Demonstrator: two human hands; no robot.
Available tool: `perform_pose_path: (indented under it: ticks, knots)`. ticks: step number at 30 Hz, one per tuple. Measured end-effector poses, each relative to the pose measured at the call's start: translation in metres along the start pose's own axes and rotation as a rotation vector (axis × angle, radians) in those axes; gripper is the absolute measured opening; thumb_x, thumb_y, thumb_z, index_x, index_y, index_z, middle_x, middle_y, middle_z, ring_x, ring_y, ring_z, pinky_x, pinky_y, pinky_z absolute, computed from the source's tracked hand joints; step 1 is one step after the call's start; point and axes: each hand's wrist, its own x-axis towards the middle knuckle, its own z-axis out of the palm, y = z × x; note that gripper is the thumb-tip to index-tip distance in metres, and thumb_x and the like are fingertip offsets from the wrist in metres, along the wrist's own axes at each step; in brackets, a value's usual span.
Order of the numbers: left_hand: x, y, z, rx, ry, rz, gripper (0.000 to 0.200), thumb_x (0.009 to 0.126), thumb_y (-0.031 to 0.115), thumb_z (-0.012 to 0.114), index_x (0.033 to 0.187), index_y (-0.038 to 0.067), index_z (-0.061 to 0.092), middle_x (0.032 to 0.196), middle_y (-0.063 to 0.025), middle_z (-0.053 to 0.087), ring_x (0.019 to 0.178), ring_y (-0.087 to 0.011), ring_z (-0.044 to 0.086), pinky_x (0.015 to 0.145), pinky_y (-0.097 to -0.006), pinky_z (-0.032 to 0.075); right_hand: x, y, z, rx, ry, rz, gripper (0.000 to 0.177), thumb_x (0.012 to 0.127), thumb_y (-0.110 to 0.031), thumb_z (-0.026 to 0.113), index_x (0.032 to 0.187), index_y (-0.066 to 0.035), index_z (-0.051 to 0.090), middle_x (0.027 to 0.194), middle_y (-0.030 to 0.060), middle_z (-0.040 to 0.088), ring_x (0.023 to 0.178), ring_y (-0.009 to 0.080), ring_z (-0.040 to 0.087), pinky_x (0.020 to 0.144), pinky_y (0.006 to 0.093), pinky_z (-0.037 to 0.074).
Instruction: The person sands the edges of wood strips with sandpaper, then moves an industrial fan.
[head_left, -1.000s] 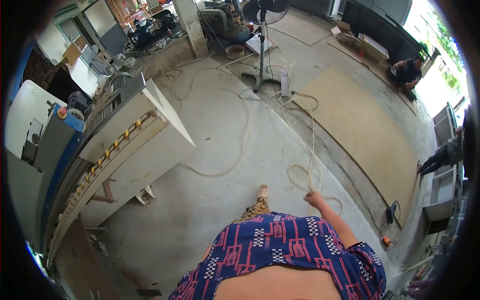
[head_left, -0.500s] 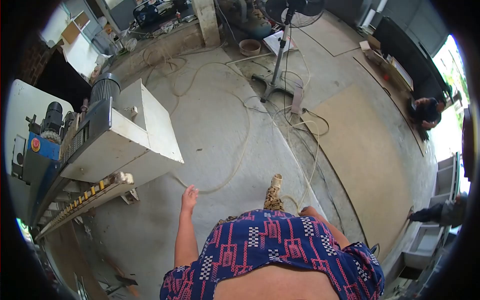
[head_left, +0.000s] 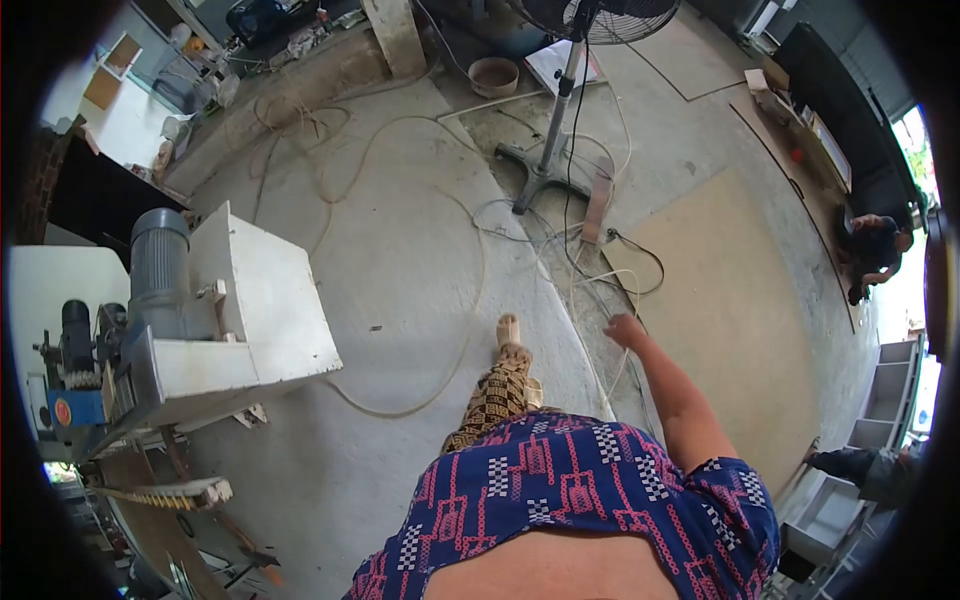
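My right hand (head_left: 625,330) is stretched forward above the floor, its fingers curled in and nothing visible in them. Beneath and around it run a pale hose (head_left: 634,290) and a black cable (head_left: 655,265); I see no grip on either. My left hand is out of view. Ahead of my body, one sandalled foot (head_left: 508,330) is stepped forward on the concrete floor (head_left: 410,290).
A white machine (head_left: 285,310) with a grey motor (head_left: 160,260) stands at left. A pedestal fan (head_left: 550,150) is ahead, with hoses across the floor. A brown board (head_left: 730,290) lies at right. Another person (head_left: 878,245) is at far right, near grey shelving (head_left: 885,400).
My left hand has dropped out of view. My right hand has swung forward from beside my body. A foot has stepped ahead, and the fan and hoses appear nearer.
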Motion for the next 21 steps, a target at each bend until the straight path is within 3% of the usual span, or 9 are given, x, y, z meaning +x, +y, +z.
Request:
perform_pose_path:
  ticks: [3,7,10,11,13,15,17,21]
  knots:
    - [0.039,0.070,-0.005,-0.001,-0.012,0.038,0.041,0.082,0.029,0.056,0.117,0.008,0.050,0.084,-0.0069,0.059,0.069,-0.0149,0.055,0.058,-0.0307,0.045,0.057,-0.013,-0.021,0.050,0.099,-0.013,0.039,0.069,-0.031,0.066,0.098,-0.004,0.062,0.090,0.0162,0.063,0.082,0.0289,0.062,0.074,0.0373,0.048]
    - [0.077,0.187,-0.028,-0.141,0.097,0.143,0.042,0.082,0.029,0.057,0.117,0.008,0.050,0.089,-0.0066,0.060,0.074,-0.0152,0.056,0.062,-0.0305,0.046,0.117,-0.032,-0.051,0.177,-0.095,0.094,0.048,0.069,-0.034,0.066,0.108,-0.006,0.059,0.101,0.0188,0.060,0.099,0.0326,0.055,0.086,0.0377,0.043]
    - [0.075,0.253,-0.058,-0.279,0.221,0.340,0.044,0.082,0.027,0.056,0.122,0.011,0.046,0.099,-0.0049,0.057,0.079,-0.0131,0.054,0.064,-0.0286,0.044,0.175,-0.019,-0.024,0.257,-0.031,0.110,0.051,0.068,-0.028,0.068,0.111,-0.004,0.056,0.096,0.0180,0.062,0.089,0.0292,0.060,0.078,0.0367,0.047]
    - [0.072,0.273,-0.067,-0.334,0.218,0.405,0.045,0.082,0.028,0.056,0.123,0.012,0.044,0.103,-0.0051,0.055,0.083,-0.0140,0.054,0.064,-0.0295,0.044,0.183,-0.047,-0.055,0.302,-0.104,0.200,0.059,0.066,-0.023,0.071,0.117,-0.001,0.050,0.093,0.0163,0.063,0.076,0.0230,0.062,0.067,0.0341,0.049]
    - [0.060,0.295,-0.072,-0.394,0.224,0.467,0.047,0.083,0.028,0.055,0.125,0.013,0.042,0.108,-0.0053,0.054,0.086,-0.0149,0.054,0.065,-0.0302,0.044,0.231,-0.040,-0.055,0.443,-0.062,0.195,0.064,0.066,-0.021,0.071,0.121,0.000,0.046,0.086,0.0143,0.063,0.069,0.0196,0.060,0.061,0.0325,0.048]
    - [0.049,0.309,-0.071,-0.405,0.253,0.461,0.047,0.083,0.027,0.055,0.126,0.013,0.042,0.107,-0.0052,0.054,0.087,-0.0152,0.054,0.065,-0.0298,0.044,0.275,-0.034,-0.057,0.536,-0.036,0.193,0.068,0.066,-0.020,0.072,0.124,0.001,0.042,0.084,0.0127,0.062,0.065,0.0177,0.058,0.057,0.0314,0.047]
    - [0.076,0.267,-0.064,-0.379,0.269,0.372,0.046,0.082,0.026,0.055,0.125,0.013,0.043,0.105,-0.0050,0.055,0.086,-0.0155,0.054,0.065,-0.0307,0.044,0.313,-0.036,-0.051,0.592,-0.022,0.181,0.072,0.066,-0.020,0.072,0.126,0.002,0.039,0.085,0.0112,0.060,0.067,0.0173,0.057,0.057,0.0309,0.046]
    - [0.075,0.206,-0.027,-0.305,0.259,0.014,0.044,0.081,0.024,0.055,0.122,0.011,0.045,0.095,-0.0043,0.058,0.078,-0.0152,0.055,0.058,-0.0299,0.044,0.407,-0.036,-0.066,0.595,0.112,0.197,0.076,0.066,-0.023,0.073,0.128,-0.003,0.032,0.105,0.0127,0.051,0.090,0.0209,0.051,0.071,0.0359,0.043]
